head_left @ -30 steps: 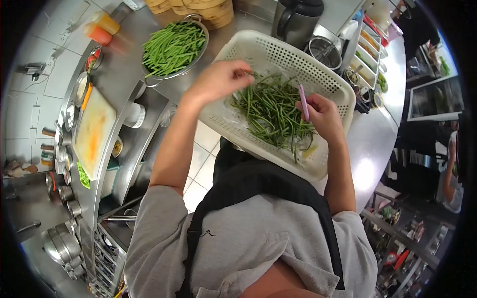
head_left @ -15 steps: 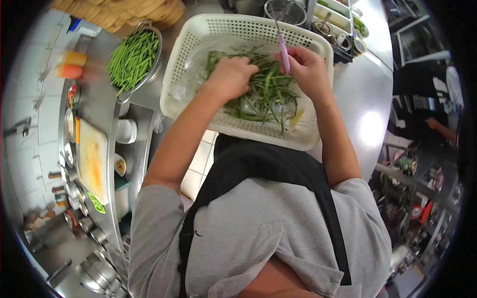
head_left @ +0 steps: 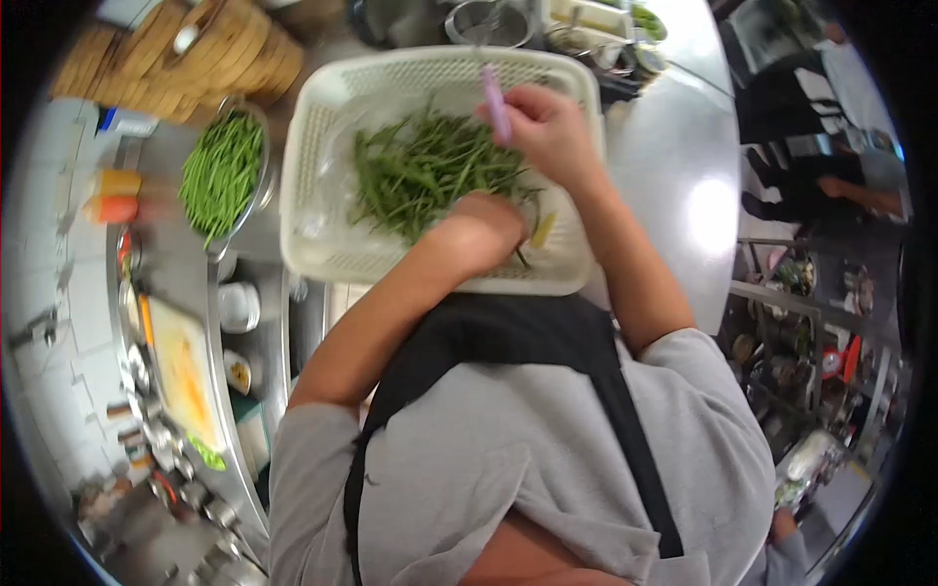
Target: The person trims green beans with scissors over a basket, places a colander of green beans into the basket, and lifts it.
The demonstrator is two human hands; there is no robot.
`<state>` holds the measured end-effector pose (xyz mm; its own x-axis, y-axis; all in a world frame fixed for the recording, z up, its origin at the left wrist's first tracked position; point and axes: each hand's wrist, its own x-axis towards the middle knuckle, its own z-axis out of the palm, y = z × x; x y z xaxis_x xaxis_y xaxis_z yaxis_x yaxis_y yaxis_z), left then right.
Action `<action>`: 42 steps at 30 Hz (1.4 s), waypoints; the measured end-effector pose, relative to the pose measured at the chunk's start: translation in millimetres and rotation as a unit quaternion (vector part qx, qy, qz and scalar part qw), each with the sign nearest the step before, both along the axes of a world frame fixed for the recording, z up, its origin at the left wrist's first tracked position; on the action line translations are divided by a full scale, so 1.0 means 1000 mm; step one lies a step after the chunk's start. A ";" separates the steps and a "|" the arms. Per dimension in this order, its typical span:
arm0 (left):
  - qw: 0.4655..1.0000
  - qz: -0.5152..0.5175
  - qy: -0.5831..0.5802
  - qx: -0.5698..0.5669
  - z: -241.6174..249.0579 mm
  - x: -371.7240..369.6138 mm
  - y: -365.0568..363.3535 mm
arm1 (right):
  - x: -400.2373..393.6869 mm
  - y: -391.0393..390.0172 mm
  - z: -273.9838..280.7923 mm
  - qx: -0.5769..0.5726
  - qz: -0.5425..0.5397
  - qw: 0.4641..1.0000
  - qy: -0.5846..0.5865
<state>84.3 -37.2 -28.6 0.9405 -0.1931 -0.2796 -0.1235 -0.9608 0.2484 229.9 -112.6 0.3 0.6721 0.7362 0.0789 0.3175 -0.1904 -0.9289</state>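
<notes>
A white perforated plastic basket (head_left: 293, 195) stands in front of me, lined with clear plastic film (head_left: 332, 166). A loose heap of long green beans or bean trimmings (head_left: 410, 176) lies inside. My left hand (head_left: 486, 230) is at the near right side of the heap, fingers curled downward; what they grip is hidden, though a dark strand (head_left: 524, 257) shows beneath it. Above the basket's right part, my right hand (head_left: 549, 132) is closed around the purple handle of what looks like a small knife (head_left: 497, 103). Its thin metal end points away from me and is blurred.
A colander of green beans (head_left: 223, 174) stands at the left, near wooden steamer lids (head_left: 176, 59). A stained cutting board (head_left: 184, 366) lies lower left. Beyond the basket are a wire strainer (head_left: 489, 24) and ingredient containers (head_left: 586, 18). Another person's arm (head_left: 860, 193) shows at the right.
My left hand has moved from the far left of the heap to its near right side, uncovering the beans. The right hand still holds the knife. The whole view has shifted.
</notes>
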 end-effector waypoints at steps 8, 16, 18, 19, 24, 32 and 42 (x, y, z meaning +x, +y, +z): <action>0.909 0.288 -0.211 -0.215 0.081 -0.015 0.072 | -0.007 0.001 0.000 0.055 -0.043 0.997 -0.010; 0.821 0.435 -0.201 -0.311 0.028 -0.026 0.111 | -0.016 -0.008 0.021 0.014 0.017 0.997 -0.073; 0.828 0.416 -0.237 -0.294 0.031 -0.026 0.106 | -0.014 -0.007 0.020 0.017 0.022 0.996 -0.079; 0.833 0.401 -0.268 -0.271 0.032 -0.025 0.105 | -0.013 -0.006 0.019 0.020 0.029 0.996 -0.078; 0.798 0.435 -0.247 -0.337 0.029 -0.027 0.112 | -0.012 -0.003 0.010 0.026 0.031 0.995 -0.090; 0.818 0.346 -0.380 -0.257 0.040 -0.020 0.104 | -0.013 -0.004 0.010 -0.017 0.027 0.995 -0.099; 0.681 0.410 -0.324 -0.512 0.025 -0.027 0.119 | -0.013 -0.003 0.004 0.021 0.015 0.996 -0.084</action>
<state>57.2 82.1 -3.7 0.7113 0.6903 0.1329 -0.0529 -0.1359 0.9893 217.1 -115.7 4.2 0.6248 0.7493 0.2197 0.4745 -0.1409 -0.8689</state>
